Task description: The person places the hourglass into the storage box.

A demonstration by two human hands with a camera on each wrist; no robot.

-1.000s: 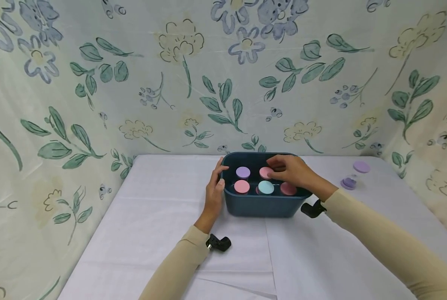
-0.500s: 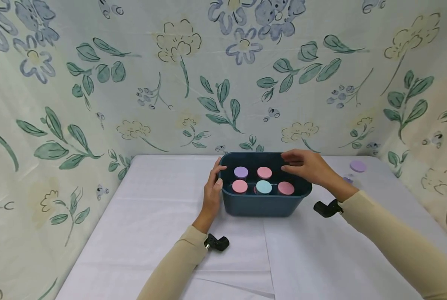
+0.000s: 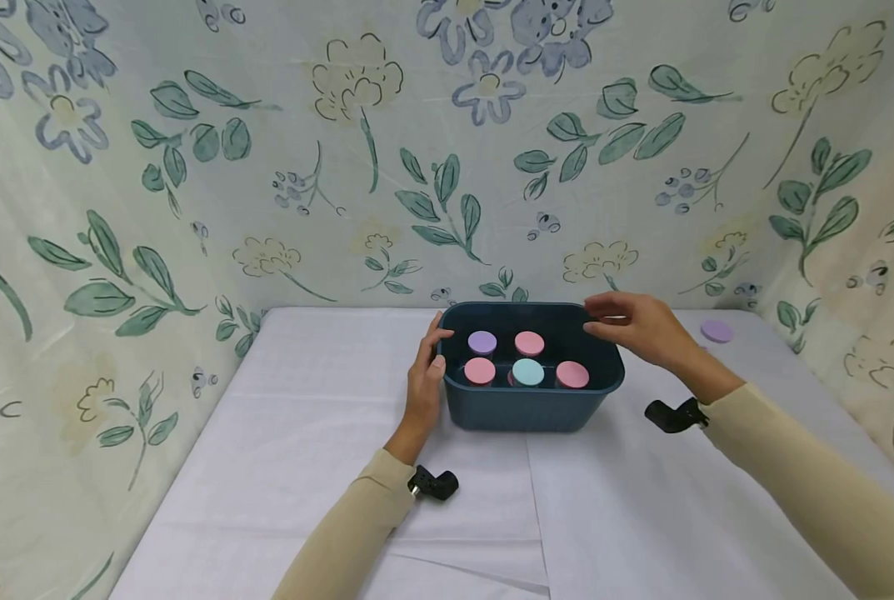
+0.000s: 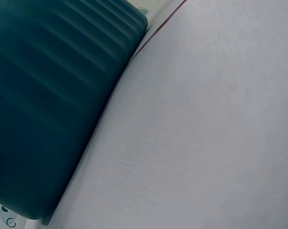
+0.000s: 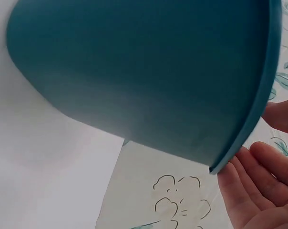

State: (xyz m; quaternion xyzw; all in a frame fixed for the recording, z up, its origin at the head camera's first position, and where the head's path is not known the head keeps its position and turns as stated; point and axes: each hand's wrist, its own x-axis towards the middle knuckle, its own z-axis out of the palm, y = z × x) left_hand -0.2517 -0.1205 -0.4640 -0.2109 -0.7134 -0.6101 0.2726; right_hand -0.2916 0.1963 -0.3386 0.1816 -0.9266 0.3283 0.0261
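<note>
A dark teal plastic bin stands upright on the table. Inside it are several small round-lidded tubs: a purple-lidded tub, a light-blue-lidded tub, and pink-lidded ones, including a pink-lidded tub at front right. My left hand holds the bin's left side, one finger over the rim and the thumb near the front corner; the left wrist view shows only the bin's ribbed wall. My right hand holds nothing. Its fingertips are right at the bin's far right rim, thumb apart from the fingers.
A purple disc-shaped lid shows at the table's back right, with my right forearm covering the area just in front of it. White cloth covers the table. Floral fabric hangs behind and along both sides.
My right hand has let go of a pink-lidded tub inside the bin and moved right and up to the far right rim. My left hand stays on the bin.
</note>
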